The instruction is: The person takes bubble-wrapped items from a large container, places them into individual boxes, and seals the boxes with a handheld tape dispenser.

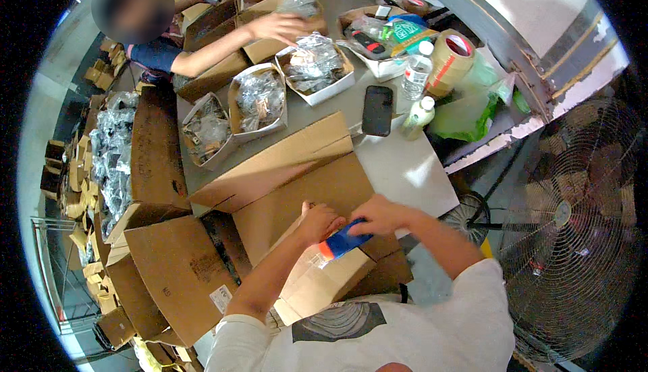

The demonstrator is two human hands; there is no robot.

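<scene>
**Right hand holding blue-and-orange tool over open carton**

Right hand: fingers wrapped around the upper end of the blue-and-orange handheld tool. Tool is tilted, orange end down-left, above the near flaps of the open cardboard carton. Left hand: fingers curled, right beside the tool; can't tell whether they grip a flap edge or just rest there.

Left of the carton: brown box with a white label. Right: big round wire-guard fan.

Past the carton, on the grey table: black smartphone lying flat, small bottle with white cap just beside it, clear water bottle behind, packing tape roll to the right.

Further left: three white trays of plastic-wrapped parts, side by side. Tall carton at far left, clear bagged items next to it.

Far side: a co-worker's arm reaches in, hand above the farthest of those trays.
</scene>
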